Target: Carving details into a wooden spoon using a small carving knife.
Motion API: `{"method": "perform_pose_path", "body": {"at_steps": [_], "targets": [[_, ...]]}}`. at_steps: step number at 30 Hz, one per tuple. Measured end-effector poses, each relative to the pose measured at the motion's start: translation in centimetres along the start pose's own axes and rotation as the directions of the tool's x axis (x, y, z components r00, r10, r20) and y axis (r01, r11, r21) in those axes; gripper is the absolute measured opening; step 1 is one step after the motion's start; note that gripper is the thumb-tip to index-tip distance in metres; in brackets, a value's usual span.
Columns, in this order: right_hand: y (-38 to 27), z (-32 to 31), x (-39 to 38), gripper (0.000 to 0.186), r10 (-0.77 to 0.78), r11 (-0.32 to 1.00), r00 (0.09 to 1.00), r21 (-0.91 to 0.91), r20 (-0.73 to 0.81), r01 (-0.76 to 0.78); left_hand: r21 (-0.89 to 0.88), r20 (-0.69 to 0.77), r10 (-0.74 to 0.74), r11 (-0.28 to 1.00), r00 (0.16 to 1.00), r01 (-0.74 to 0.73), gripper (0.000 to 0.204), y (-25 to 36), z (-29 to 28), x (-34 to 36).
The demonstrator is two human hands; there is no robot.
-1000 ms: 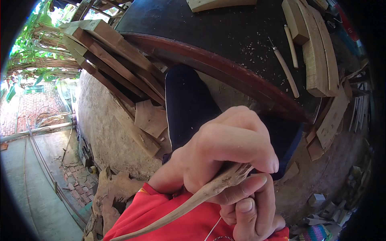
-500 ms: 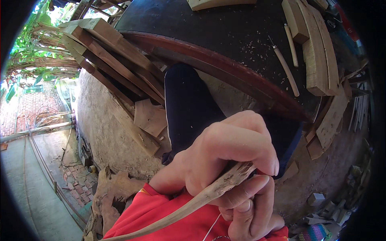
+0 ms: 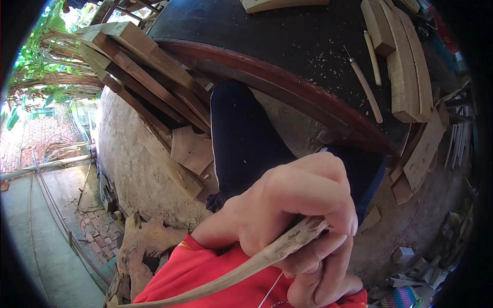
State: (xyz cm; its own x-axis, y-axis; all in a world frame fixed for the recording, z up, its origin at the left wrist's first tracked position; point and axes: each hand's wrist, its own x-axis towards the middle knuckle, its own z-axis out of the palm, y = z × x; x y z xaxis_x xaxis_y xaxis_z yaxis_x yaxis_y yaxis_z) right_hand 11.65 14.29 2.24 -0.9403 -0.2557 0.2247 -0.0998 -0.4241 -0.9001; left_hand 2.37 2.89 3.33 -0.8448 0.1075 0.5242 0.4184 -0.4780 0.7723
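Observation:
A long, curved, tapering piece of wood [image 3: 246, 269] runs from the lower left up to the right, its thicker end rough and pitted. My left hand [image 3: 292, 197] is closed around that thick end, fingers curled over from above. Close below it, my right hand [image 3: 323, 282] is bent into a pinch near the wood. Whatever its fingers hold, if anything, is hidden. Both hands are in front of my red shirt [image 3: 205, 272], above my lap in dark trousers [image 3: 241, 128].
A dark table [image 3: 257, 41] with a reddish edge stands ahead, strewn with shavings. On it lie a thin-tipped tool with a wooden handle [image 3: 365, 92], another wooden handle [image 3: 372, 57] and thick wood blocks [image 3: 403, 87]. Long timbers [image 3: 149, 66] lean at the left. Gnarled wood [image 3: 144, 241] lies nearby.
Both hands and the thick end of the wood have shifted slightly down toward my body. The right fingers have bent a little differently. The tools on the table have not moved.

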Motion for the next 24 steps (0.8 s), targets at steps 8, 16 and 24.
{"method": "perform_pose_path", "body": {"at_steps": [8,16,24], "targets": [[-2.0,-0.9,0.3,0.028,0.122,0.992,0.991,0.014,0.047,-0.123,0.08,0.133,0.196,0.975,0.972,-0.207,0.024,-0.4,-0.9,1.8],[-4.8,-0.5,2.4,0.028,0.29,0.956,0.956,-0.054,0.032,-0.288,0.03,-0.006,0.03,0.999,1.0,-0.03,0.008,0.1,-0.6,0.7],[-2.9,-0.9,1.9,0.046,0.159,0.975,0.987,-0.163,0.022,-0.153,0.139,0.144,0.127,0.979,0.981,-0.147,0.023,-0.3,-1.4,1.2]]}}
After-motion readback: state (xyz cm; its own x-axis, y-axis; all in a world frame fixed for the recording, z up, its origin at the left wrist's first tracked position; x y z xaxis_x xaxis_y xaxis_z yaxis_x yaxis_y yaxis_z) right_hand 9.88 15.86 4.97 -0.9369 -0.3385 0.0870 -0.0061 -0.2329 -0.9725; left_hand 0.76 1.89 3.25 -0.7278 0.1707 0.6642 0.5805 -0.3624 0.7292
